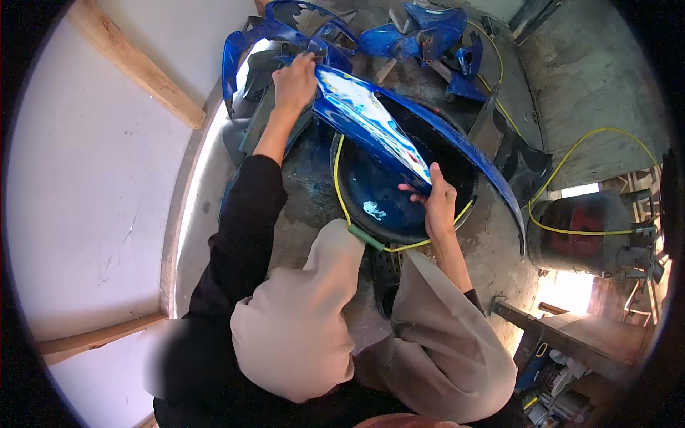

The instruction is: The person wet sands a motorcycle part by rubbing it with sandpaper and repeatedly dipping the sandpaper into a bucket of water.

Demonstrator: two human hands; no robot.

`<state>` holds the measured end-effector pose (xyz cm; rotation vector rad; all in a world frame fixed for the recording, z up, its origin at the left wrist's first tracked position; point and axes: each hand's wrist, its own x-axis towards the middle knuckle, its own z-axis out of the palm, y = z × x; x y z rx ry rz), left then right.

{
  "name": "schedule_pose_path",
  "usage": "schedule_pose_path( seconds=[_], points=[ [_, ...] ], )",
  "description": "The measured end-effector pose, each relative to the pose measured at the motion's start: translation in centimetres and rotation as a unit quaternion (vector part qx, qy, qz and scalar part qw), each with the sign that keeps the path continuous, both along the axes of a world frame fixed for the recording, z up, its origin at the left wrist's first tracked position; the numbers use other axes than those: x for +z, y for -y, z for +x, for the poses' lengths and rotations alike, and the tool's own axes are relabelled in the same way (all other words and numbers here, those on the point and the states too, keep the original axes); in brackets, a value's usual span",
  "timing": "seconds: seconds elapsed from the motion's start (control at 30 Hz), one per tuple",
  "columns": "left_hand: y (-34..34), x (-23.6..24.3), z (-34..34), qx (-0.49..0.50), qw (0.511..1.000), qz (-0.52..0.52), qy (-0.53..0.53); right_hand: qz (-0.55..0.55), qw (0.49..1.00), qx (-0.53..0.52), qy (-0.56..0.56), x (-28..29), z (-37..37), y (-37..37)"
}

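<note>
My left hand [292, 85] is closed on the upper end of a long, glossy blue plastic panel [367, 118] with a white-and-blue patterned strip. My right hand [435, 200] holds the panel's lower end, fingers curled at its edge. The panel is tilted diagonally over a dark round tub [371, 214], which has bluish liquid or staining inside; which one, I cannot tell. A long, curved blue strip arches from the top of the panel down past the tub's right side. A yellow hose [340, 178] with a green sleeve [365, 237] runs along the tub's near rim, close to my knees.
More blue plastic body panels [407, 36] lie at the back. A dark tank [571, 239] with a hose stands at the right, above a wooden bench [571, 332] with tools. A white wall [93, 214] with wooden beams is at the left; dark plastic pieces [517, 164] lie right of the tub.
</note>
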<state>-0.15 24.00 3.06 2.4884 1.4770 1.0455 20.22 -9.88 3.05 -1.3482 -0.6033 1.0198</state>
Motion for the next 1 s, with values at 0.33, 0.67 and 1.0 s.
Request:
schedule_pose_path(
  seconds=[0.33, 0.67, 1.0],
  points=[
    [12.9, 0.0, 3.7, -0.265, 0.958, 0.104, -0.020, -0.018, 0.999, -0.029, 0.009, -0.6, 2.7, 1.4],
    [23.0, 0.2, 5.7, -0.424, 0.903, 0.052, -0.045, -0.020, 0.999, -0.031, 0.003, -0.8, 2.6, 1.4],
    [13.9, -1.4, 3.9, -0.182, 0.977, 0.101, -0.045, -0.006, 1.000, -0.021, 0.012, -1.1, 2.5, 1.3]
  ],
)
